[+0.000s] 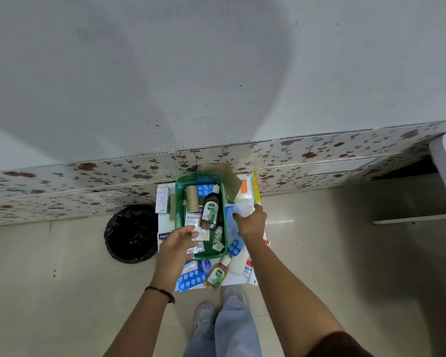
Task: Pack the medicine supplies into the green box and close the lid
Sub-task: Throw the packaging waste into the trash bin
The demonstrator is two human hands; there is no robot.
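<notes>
- Nearest the camera: two bare forearms reach forward over pale trouser legs and grey shoes [218, 309]; a dark cord bracelet [162, 292] sits on the left wrist.
- On the white table [238, 279], near edge: a blue blister strip [191, 279] lies flat, just beside a small amber Dettol bottle [217, 274] lying tilted with its white cap pointing away.
- Left hand [177, 249] hovers over the near left corner of the green box, fingers loosely curled around a silver foil blister pack [198, 231]; grip looks light, pinched at the pack's edge.
- Right hand [251, 221] is off the box's right side, closed around a crumpled clear plastic wrapper [242, 208]; what the wrapper holds cannot be told.
- Green box [225, 228] stands open mid-table. Inside: a large dark Dettol bottle [211, 208] lying lengthwise, a brown cardboard roll [191, 198], a blue blister sheet [204, 189] at the far end, a white carton marked WASHPROOF [193, 217], small green sachets [218, 240].
- A second blue blister strip [236, 246] lies outside, against the box's right wall.
- Left of the table, on the floor: a black-lined bin [130, 233].
- Far edge: a white carton [162, 199] stands left of the box; a brown cardboard flap [227, 177] leans behind it, against floral wall tiles [319, 150].
</notes>
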